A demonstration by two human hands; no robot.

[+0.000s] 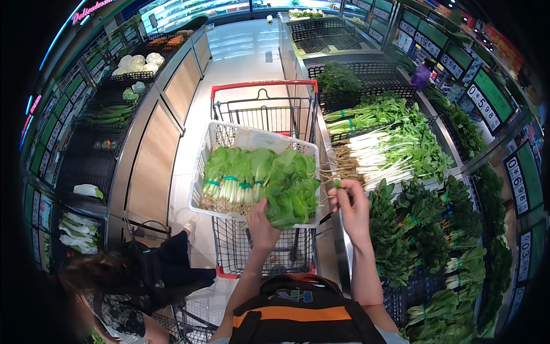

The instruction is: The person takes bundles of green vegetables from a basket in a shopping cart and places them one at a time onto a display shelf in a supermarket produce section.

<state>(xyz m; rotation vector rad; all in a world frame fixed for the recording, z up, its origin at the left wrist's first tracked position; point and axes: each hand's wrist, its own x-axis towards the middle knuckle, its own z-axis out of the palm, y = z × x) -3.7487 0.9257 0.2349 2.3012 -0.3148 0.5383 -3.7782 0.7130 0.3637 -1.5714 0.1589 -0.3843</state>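
Note:
A white plastic crate rests across a wire shopping cart. Several bundles of leafy greens, tied with green bands and with roots showing, lie on its left side. Broad lettuce-like leaves fill the right side. My left hand is at the front edge of these leaves, its fingers partly hidden against them; whether it grips them cannot be told. Beyond the crate's right side, my right hand pinches a small green leaf piece between thumb and fingers, near the brown roots of white-stemmed greens on the shelf.
Dark green leafy bundles and celery-like bunches lie on the right display. On the left, a shelf holds cabbages and cucumbers or similar. A person stands close at lower left beside another cart.

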